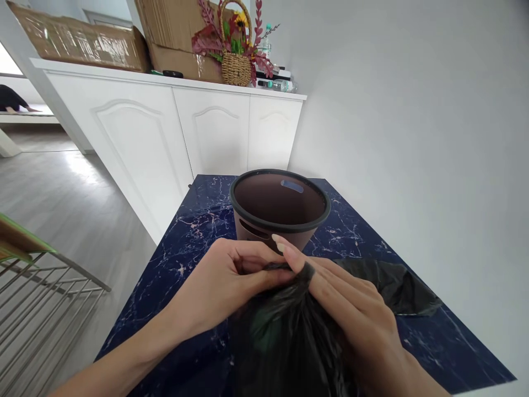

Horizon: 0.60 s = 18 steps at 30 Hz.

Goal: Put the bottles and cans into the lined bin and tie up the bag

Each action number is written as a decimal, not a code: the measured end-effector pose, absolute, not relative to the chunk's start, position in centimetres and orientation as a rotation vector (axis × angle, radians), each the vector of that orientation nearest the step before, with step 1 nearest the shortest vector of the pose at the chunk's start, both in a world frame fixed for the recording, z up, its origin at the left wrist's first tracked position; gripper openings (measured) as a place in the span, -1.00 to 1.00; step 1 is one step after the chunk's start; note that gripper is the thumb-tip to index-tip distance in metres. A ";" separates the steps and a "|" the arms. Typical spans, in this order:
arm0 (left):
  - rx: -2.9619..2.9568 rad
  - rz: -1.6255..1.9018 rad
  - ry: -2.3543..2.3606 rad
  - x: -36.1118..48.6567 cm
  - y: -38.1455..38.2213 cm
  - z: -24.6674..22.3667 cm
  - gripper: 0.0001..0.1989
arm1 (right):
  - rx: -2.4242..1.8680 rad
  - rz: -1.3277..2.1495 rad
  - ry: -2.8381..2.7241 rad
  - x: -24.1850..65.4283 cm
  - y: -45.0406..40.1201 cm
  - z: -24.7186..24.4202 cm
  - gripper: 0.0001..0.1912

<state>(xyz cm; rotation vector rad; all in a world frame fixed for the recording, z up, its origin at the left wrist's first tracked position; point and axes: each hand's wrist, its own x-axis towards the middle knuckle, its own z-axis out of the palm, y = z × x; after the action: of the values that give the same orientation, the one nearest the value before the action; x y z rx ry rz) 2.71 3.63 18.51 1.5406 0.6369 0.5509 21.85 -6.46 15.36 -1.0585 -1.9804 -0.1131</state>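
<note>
A black plastic bag (289, 342) hangs gathered at its top between my two hands, low in the head view. My left hand (231, 281) pinches the gathered neck from the left, thumb and fingers closed on it. From the right, my right hand (351, 298) grips the same neck, its thumb lying over a fold of plastic. Just beyond my fingers stands an open brown trash bin (275, 236) with a dark rim and slot handles. Another flat piece of black plastic (397, 286) lies on the table to the right, partly behind my right hand.
The dark blue marbled table (198, 226) runs along a grey wall (392, 110). Beyond it is a white cabinet (219, 132) carrying cardboard boxes (82, 44), a flower basket (236, 69) and bottles. A metal rack (53, 298) stands lower left; a person's arm (16, 102) shows far left.
</note>
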 end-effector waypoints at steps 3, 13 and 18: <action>1.520 0.613 0.679 2.3 3.6 18.3 -0.91 | -1.044 -0.080 -1.955 22.6 -6.9 14.9 -0.31; 1.659 0.822 1.026 -1.6 3.8 14.9 -0.75 | -1.245 -0.061 -1.833 26.9 -11.9 10.7 -0.47; 1.419 0.952 1.044 -2.1 2.2 13.3 -0.69 | -1.401 0.019 -1.767 28.2 -14.5 9.3 -0.59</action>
<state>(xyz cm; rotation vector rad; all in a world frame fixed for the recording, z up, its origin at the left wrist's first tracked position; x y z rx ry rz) -2.07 2.21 13.25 1.4186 1.0445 0.9519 28.16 -14.50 9.25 -1.4006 -1.7670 0.0195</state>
